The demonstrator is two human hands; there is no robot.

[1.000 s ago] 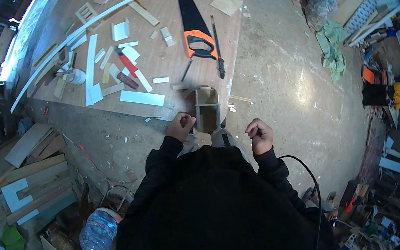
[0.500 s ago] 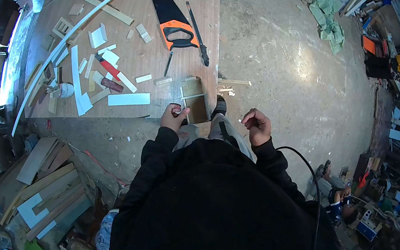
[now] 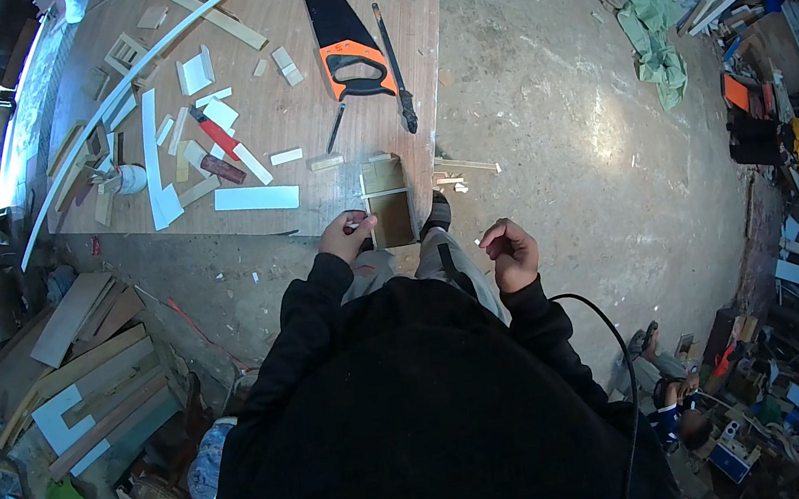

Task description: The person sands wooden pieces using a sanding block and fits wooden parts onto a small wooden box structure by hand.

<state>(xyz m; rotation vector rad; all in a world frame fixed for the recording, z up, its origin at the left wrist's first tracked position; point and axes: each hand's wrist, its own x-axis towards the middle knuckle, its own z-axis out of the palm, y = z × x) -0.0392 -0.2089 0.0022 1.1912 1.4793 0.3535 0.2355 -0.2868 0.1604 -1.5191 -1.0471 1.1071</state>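
My left hand (image 3: 345, 237) is closed on a small pale piece, right at the near end of a small open wooden frame (image 3: 386, 199). That frame lies at the near edge of a plywood sheet (image 3: 301, 111) on the floor. My right hand (image 3: 511, 253) hovers apart to the right, above the concrete, fingers curled; whether anything is in it I cannot make out. Both sleeves are black. A shoe (image 3: 434, 213) shows just right of the frame.
On the sheet lie a hand saw with an orange handle (image 3: 347, 39), a slim dark-handled tool (image 3: 393, 69), a long curved pale strip (image 3: 135, 77) and several offcuts. Stacked boards (image 3: 84, 382) lie left, a green cloth (image 3: 655, 44) and clutter right.
The view has shifted slightly left. My left hand stays at the frame's near end and my right hand stays raised beside it.
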